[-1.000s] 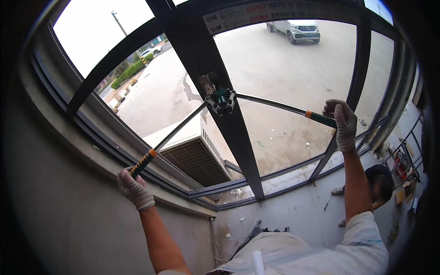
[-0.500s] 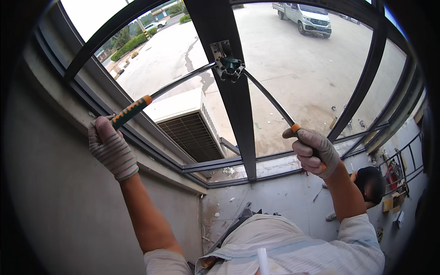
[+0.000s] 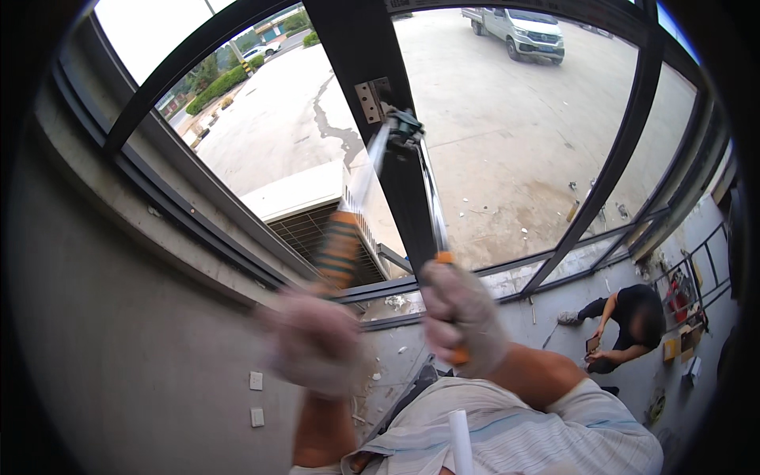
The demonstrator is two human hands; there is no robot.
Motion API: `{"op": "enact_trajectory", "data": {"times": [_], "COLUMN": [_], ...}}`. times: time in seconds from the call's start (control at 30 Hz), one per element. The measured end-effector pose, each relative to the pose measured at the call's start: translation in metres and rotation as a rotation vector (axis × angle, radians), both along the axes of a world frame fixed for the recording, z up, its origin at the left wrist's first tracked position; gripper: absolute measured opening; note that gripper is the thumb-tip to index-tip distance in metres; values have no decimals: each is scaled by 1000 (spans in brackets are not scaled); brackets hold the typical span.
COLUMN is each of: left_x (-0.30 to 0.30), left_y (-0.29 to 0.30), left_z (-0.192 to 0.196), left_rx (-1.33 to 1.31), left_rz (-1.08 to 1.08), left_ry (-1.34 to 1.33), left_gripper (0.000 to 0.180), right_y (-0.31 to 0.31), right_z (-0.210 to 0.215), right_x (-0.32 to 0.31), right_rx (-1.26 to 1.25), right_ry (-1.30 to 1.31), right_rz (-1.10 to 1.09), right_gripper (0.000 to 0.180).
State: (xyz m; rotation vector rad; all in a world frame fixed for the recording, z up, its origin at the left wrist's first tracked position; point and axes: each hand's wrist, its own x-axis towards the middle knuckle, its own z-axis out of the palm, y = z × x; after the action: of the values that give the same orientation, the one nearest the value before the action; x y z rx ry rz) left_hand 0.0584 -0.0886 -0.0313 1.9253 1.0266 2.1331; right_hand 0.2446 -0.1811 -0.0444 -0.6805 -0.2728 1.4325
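Observation:
A long-armed hand riveter point(image 3: 405, 127) has its dark green head against a dark metal window post point(image 3: 360, 39), next to a small silver plate with holes point(image 3: 369, 101). Its two shiny arms run down toward me, fairly close together. My left hand point(image 3: 317, 336), gloved and blurred by motion, is closed at the lower end of the orange-and-green left grip point(image 3: 339, 249). My gloved right hand point(image 3: 463, 321) wraps round the other orange-ended grip. Whether the riveter's nose touches the post cannot be made out.
Glass panes in dark frames surround the post; outside stand an air-conditioner unit point(image 3: 297, 194) and a white truck point(image 3: 526, 36). At the lower right a person in dark clothes point(image 3: 633, 317) crouches near a metal ladder-like frame point(image 3: 708, 273) and boxes. Wall switches point(image 3: 256, 381) are at left.
The riveter's arms have swung from wide apart to close together, both hands moving inward and down. Its head has shifted slightly down and right, uncovering more of the silver plate.

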Motion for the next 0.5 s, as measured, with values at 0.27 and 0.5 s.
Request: {"op": "enact_trajectory", "data": {"times": [0.27,0.5], "left_x": [-29,-75], "left_y": [50,183], "left_z": [-2,-68], "left_rx": [-194,-794], "left_rz": [247,-74], "left_ry": [-221,-825], "left_gripper": [39,41], "right_y": [-9,26], "right_z": [-62,-117], "right_x": [9,43], "right_rx": [-55,29], "right_ry": [-377,-767], "right_rz": [20,-44], "right_gripper": [15,20]}}
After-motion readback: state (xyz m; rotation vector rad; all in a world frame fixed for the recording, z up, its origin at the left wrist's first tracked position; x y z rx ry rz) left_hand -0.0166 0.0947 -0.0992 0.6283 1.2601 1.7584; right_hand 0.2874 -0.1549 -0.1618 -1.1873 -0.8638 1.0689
